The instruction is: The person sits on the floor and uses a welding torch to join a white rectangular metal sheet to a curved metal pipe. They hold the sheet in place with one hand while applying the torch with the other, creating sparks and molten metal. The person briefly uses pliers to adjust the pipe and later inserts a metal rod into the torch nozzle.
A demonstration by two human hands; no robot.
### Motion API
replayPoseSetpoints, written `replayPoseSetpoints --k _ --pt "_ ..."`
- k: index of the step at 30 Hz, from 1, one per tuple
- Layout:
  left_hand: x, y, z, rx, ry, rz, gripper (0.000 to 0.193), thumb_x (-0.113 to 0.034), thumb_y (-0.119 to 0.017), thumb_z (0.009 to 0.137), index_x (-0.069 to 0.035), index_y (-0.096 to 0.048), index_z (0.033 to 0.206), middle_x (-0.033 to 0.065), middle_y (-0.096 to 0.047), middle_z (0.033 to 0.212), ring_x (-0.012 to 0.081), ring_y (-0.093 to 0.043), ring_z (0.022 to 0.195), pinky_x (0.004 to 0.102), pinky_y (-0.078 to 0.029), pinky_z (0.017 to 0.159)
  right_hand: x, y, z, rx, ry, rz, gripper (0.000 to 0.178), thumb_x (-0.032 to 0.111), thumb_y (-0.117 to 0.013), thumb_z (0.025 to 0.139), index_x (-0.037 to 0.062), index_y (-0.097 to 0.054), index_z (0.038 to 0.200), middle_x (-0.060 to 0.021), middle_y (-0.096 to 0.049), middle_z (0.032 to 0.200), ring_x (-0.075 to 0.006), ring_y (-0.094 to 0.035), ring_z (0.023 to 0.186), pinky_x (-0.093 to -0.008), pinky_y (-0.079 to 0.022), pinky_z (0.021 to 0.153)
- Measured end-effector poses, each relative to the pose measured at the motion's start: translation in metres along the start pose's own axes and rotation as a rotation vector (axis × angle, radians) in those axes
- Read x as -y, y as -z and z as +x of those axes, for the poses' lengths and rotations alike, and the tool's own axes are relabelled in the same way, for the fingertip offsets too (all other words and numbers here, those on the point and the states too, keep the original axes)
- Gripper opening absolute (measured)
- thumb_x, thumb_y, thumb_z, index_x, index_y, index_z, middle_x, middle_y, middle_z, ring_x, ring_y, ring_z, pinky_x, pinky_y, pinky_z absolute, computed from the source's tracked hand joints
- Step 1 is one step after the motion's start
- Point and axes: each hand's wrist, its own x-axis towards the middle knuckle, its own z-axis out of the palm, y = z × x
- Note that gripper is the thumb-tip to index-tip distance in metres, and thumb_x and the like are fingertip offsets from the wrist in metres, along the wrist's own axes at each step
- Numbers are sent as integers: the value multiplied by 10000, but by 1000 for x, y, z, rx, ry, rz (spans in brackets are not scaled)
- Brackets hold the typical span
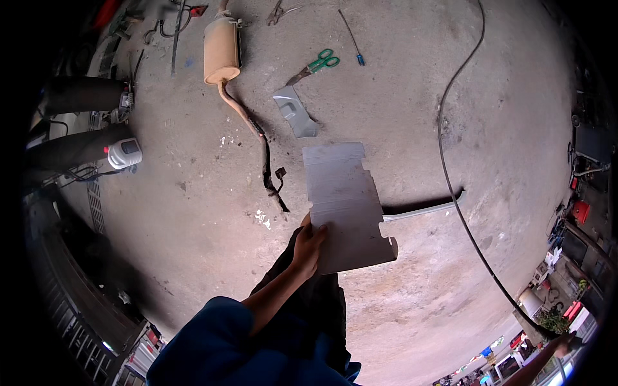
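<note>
My left hand [310, 249] grips the left edge of a flat grey metal sheet [344, 212], its thumb lying on top. The sheet has notched edges on its right side and is held over the concrete floor. Far out at the lower right, my right hand [564, 345] is closed round a long black hose [443, 122] that curves up across the floor; its fingers are small and partly dark there. Beyond the sheet lie a cut grey metal piece [295, 112] and green-handled tin snips [315, 66], whose blades reach the piece's far end.
A tan muffler [222, 51] with a bent exhaust pipe [241, 112] lies at the left. A long metal strip [425, 211] is right of the sheet. A blue-handled screwdriver [360, 59] lies farther back. A white bottle [125, 154] stands far left.
</note>
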Motion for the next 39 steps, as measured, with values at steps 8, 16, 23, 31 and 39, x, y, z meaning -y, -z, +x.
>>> replayPoseSetpoints --k 8,16,23,31,39 --pt "-67 -63 101 -184 -70 -149 354 -232 -529 938 39 -489 1163 115 -594 1023 173 -567 885 327 -465 810 620 56 107 327 969 630 433 159 -596 851 80 -492 1264 -213 -590 1125 -410 -563 994 -466 -462 791" --pt "-55 -3 17 -900 -316 -415 367 -224 -462 968 47 -444 1215 107 -560 1087 162 -521 952 284 -403 868 999 101 -121 1008 1576 725 341 91 -714 726 74 -574 1036 -165 -645 943 -362 -607 937 -416 -468 763" --pt "172 -117 2 -1347 71 -769 311 -254 -426 978 15 -481 1125 113 -572 1026 232 -562 951 378 -459 851 1177 87 -181 681 1854 582 306 114 -694 745 73 -589 1029 -156 -643 1000 -354 -598 988 -430 -465 803" --pt "255 -142 186 -1177 120 -1325 313 -222 -443 977 44 -480 1138 123 -591 1078 225 -581 974 348 -465 882 1270 80 -195 382 1732 439 330 174 -661 806 37 -555 1087 -170 -632 1040 -365 -580 1023 -445 -459 837" --pt "218 -79 346 -776 -157 -1173 348 -199 -490 958 35 -457 1212 101 -592 1090 186 -568 984 328 -460 880 1213 82 -331 490 2241 671 217 95 -605 817 -7 -584 1007 -187 -609 953 -353 -591 919 -408 -467 779"
